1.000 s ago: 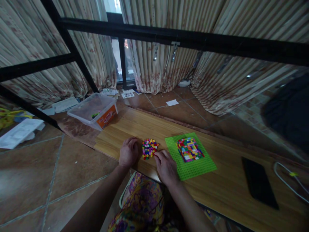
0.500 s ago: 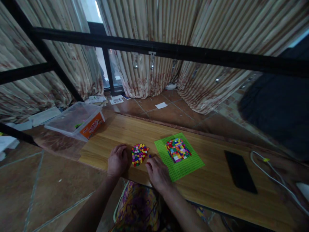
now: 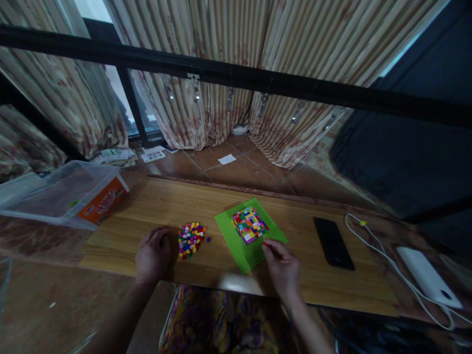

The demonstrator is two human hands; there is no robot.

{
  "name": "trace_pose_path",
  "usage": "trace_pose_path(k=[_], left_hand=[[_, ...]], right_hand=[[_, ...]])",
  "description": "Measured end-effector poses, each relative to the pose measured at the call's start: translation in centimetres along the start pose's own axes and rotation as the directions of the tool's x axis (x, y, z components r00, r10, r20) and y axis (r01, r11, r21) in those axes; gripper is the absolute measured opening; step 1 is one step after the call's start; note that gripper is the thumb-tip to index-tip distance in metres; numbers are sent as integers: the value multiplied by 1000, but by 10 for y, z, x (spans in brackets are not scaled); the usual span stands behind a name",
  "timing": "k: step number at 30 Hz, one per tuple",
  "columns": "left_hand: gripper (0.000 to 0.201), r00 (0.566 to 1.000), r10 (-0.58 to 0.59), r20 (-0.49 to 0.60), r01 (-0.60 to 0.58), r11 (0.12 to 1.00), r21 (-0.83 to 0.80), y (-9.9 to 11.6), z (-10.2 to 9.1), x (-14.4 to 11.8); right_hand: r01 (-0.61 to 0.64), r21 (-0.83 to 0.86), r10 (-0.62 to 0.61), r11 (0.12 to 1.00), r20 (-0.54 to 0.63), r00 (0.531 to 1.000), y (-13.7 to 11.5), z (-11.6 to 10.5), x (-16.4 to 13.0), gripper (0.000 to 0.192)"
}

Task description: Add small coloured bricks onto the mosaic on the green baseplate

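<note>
Right hand (image 3: 282, 265): moved from brick pile (image 3: 191, 239) to green board (image 3: 246, 258), pinching a red brick (image 3: 264, 243).
Left hand (image 3: 153, 254): fingers curled, cannot tell if gripping.
Brick pile: on table (image 3: 165, 196), between hands.

Curtains (image 3: 217, 29): striped, reaching near the floor
Window (image 3: 120, 93): pale daylight through a gap at left
Dark bar (image 3: 236, 76): crossing before the curtains
Floor (image 3: 239, 173): brown tiles, paler joints
Tabletop (image 3: 177, 196): long, wood-grained
Light: dim
</note>
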State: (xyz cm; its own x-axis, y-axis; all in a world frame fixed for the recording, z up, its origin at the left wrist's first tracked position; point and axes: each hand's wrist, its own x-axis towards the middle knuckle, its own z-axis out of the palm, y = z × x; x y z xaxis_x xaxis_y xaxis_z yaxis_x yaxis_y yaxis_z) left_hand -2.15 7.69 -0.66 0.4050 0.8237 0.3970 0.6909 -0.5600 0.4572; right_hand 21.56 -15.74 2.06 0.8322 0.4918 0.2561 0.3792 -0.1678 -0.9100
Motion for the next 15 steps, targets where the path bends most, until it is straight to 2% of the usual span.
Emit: trace_pose_path(k=[2, 5, 11, 15], left_hand=[[28, 1000, -1, 4, 1, 1000, 6, 0, 0, 1], [27, 1000, -11, 5, 11, 1000, 14, -1, 0, 1], [29, 1000, -23, 19, 22, 999, 31, 0, -1, 1], [28, 1000, -22, 16, 21, 999, 27, 1, -1, 2]], right_hand=[[-7, 9, 7, 1000, -50, 999, 9, -5, 11, 19], [25, -9, -25, 1000, -66, 997, 14, -4, 21, 21], [145, -117, -150, 982, -33, 988, 6, 6, 25, 19], [154, -197, -168, 968, -51, 985, 4, 10, 27, 18]])
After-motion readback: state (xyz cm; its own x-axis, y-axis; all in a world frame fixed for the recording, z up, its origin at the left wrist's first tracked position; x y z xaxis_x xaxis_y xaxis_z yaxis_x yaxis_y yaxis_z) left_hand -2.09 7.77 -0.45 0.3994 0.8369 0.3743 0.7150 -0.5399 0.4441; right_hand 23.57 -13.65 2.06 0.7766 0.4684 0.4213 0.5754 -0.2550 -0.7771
